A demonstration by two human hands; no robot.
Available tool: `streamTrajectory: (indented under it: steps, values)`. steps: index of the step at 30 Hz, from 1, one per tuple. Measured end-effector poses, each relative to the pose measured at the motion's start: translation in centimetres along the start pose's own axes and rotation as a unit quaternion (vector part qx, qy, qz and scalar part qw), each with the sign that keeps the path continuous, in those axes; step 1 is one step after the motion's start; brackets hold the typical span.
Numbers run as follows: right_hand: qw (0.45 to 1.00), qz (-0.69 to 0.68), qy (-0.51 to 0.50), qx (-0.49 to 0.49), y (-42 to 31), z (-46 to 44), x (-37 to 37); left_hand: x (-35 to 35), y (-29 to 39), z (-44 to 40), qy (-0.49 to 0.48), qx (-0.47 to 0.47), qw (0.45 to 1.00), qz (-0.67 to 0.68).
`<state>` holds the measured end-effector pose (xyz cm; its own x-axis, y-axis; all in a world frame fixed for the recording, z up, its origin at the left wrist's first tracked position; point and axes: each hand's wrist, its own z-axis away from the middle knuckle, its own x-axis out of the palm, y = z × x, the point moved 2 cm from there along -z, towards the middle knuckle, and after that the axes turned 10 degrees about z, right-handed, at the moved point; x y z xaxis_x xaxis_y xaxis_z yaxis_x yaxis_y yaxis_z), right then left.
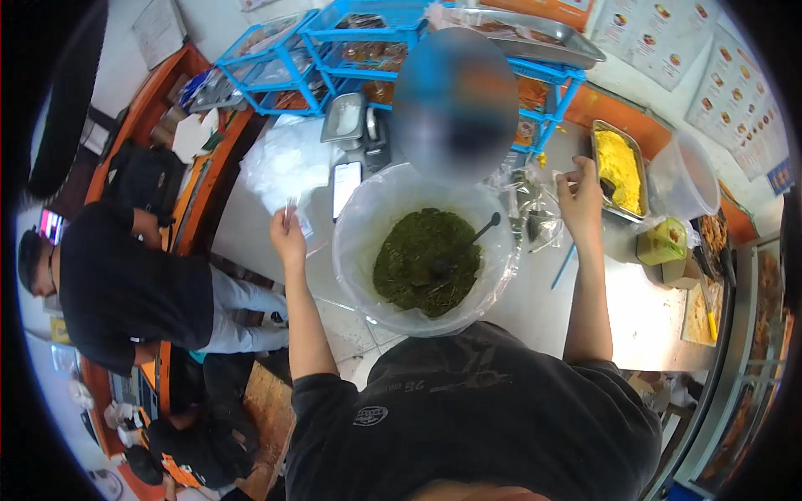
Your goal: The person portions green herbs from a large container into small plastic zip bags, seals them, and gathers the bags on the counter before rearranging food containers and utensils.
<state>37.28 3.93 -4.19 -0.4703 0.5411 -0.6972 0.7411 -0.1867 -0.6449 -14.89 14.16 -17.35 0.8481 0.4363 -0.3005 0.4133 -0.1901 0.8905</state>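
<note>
In the head view, your left hand (289,242) pinches thin clear plastic toward the desk's (660,326) left edge, near the pale bags (288,159). Your right hand (583,204), near the far right corner, is loosely curled beside clear packets (535,209); whether it grips any film, I cannot tell. Between your hands, by the near edge, the lined tub (351,259) holds green mixture (409,250) and a black ladle (483,230). A sleeve catching the handle could flick mixture out; tugging the bags could drag the phone (347,188).
</note>
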Motion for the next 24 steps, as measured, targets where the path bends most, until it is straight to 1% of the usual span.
streamTrajectory:
  steps: [1, 2, 4, 5, 6, 7, 8, 9, 10, 12, 13, 15, 16, 18, 19, 21, 22, 24]
  values:
    - [0.999, -0.035, -0.022, -0.012, 0.1, 0.0, 0.1, 0.2, 5.4, 0.8, -0.010, -0.021, 0.991, 0.132]
    - [0.996, -0.074, -0.046, -0.029, -0.4, -0.1, 0.5, 0.7, 10.1, 1.9, -0.006, 0.001, 0.975, 0.221]
    - [0.989, -0.017, -0.077, -0.123, -5.0, 1.4, -0.9, 0.7, 19.2, 4.8, -0.073, 0.013, 0.966, 0.246]
    - [0.968, -0.064, -0.071, -0.232, -7.2, 2.1, -0.5, 0.9, 20.9, 6.2, -0.096, 0.105, 0.974, 0.175]
    - [0.931, -0.116, -0.064, -0.340, -9.3, 2.9, -0.1, 1.0, 22.7, 7.7, -0.137, 0.175, 0.970, 0.101]
    - [0.920, -0.140, -0.100, -0.353, -12.1, 4.4, 0.0, 1.4, 25.1, 9.5, -0.238, 0.076, 0.963, 0.104]
    - [0.906, -0.160, -0.137, -0.367, -14.2, 6.2, -0.1, 2.1, 26.0, 10.2, -0.275, 0.180, 0.936, 0.125]
    - [0.889, -0.174, -0.229, -0.357, -14.5, 7.3, 0.6, 2.8, 26.2, 11.1, -0.326, 0.183, 0.922, 0.098]
    - [0.864, -0.176, -0.320, -0.346, -14.5, 8.3, 1.3, 2.2, 28.5, 11.3, -0.418, -0.012, 0.908, 0.034]
    - [0.831, -0.135, -0.437, -0.316, -14.6, 8.8, 2.1, 3.0, 27.2, 12.6, -0.396, 0.066, 0.915, 0.052]
    - [0.832, -0.170, -0.434, -0.300, -14.1, 9.0, 2.6, 2.4, 27.2, 13.0, -0.350, 0.083, 0.930, 0.076]
    - [0.841, -0.230, -0.422, -0.249, -12.8, 9.7, 3.7, 2.1, 27.5, 13.9, -0.275, 0.125, 0.944, 0.131]
    - [0.837, -0.278, -0.411, -0.232, -13.3, 10.1, 3.6, 2.1, 27.1, 14.2, -0.266, 0.107, 0.938, 0.196]
    - [0.823, -0.375, -0.381, -0.190, -13.7, 11.0, 3.4, 2.4, 25.8, 14.6, -0.257, 0.075, 0.908, 0.323]
    - [0.825, -0.362, -0.369, -0.229, -13.5, 10.9, 3.5, 2.8, 25.3, 15.0, -0.251, 0.059, 0.906, 0.335]
    - [0.812, -0.404, -0.375, -0.193, -14.0, 11.3, 3.6, 3.6, 24.6, 15.5, -0.244, 0.024, 0.902, 0.356]
    - [0.804, -0.425, -0.378, -0.174, -14.2, 11.5, 3.5, 3.5, 24.9, 15.5, -0.241, 0.056, 0.919, 0.306]
    - [0.798, -0.399, -0.425, -0.151, -14.1, 11.3, 3.1, 3.3, 25.4, 16.0, -0.230, 0.116, 0.944, 0.204]
